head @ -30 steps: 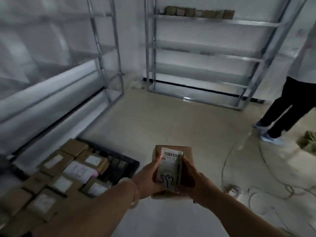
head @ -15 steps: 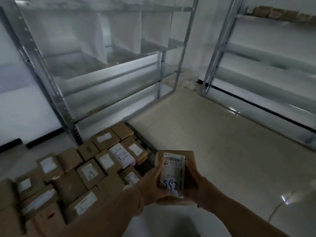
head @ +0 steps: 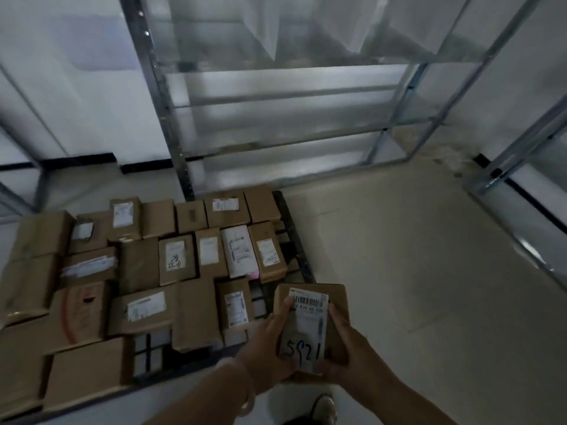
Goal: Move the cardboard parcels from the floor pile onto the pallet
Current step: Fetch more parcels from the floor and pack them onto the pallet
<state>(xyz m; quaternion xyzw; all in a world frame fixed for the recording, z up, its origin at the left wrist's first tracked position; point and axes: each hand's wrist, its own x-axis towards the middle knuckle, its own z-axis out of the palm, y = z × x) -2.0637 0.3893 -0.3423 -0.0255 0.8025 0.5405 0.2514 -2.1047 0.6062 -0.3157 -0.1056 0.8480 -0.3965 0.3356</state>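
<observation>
View swung left and down since half a second ago: pallet [head: 296, 237] now squarely ahead and nearly whole in frame, where only its near corner showed a second ago; second person and floor cables gone from sight. Held parcel [head: 311, 326] unchanged between both hands, label up, handwritten digits toward the wearer. Left hand [head: 271, 348] clamped on its left edge, thumb over the label; right hand [head: 352, 354] clamped on its right edge; each grip closed firmly on the cardboard. Parcel carried just off the pallet's near right corner, above bare floor, not yet over the load. Judged as arrival at the drop point, with placement the next step. Count: one parcel in hand; roughly twenty parcels on the pallet [head: 176, 259], left-edge ones blurred and uncertain; two open gaps showing black grid, one beside the pallet's right edge, one near its front edge. Two shelving racks [head: 288, 96] behind the pallet. One shoe [head: 323, 406] below the parcel.
</observation>
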